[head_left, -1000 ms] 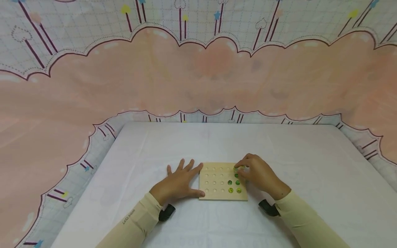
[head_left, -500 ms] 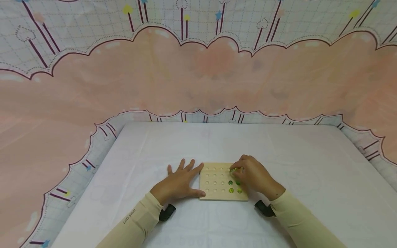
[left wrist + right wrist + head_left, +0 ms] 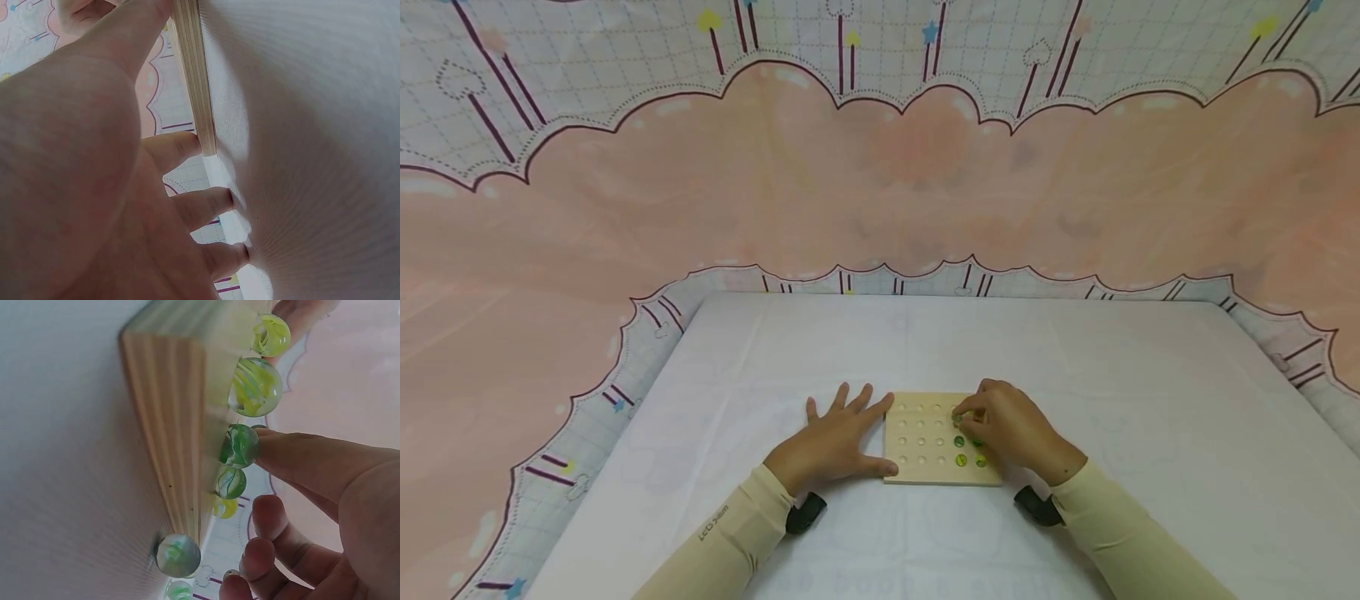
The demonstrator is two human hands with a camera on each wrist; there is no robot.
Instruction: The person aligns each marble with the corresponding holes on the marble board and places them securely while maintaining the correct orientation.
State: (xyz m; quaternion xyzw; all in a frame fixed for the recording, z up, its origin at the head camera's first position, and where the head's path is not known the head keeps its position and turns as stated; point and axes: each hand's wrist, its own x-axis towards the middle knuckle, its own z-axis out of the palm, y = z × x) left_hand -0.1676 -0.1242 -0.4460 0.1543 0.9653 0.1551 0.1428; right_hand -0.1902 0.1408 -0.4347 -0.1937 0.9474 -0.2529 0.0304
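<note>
My right hand (image 3: 1015, 429) pinches a green marble (image 3: 239, 445) over the wooden peg board (image 3: 925, 467), which lies flat and square-on at six o'clock on the counter (image 3: 1150, 433). My left hand (image 3: 831, 442), fingers spread flat, braces its nine o'clock edge. A clumsy release could send the marble rolling off, knocking seated marbles (image 3: 959, 459) from their dimples.

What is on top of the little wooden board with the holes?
Green glass marbles sit in dimples of the wooden board on its right side. The right hand covers that corner, so their full count stays hidden. The other dimples are bare.
</note>
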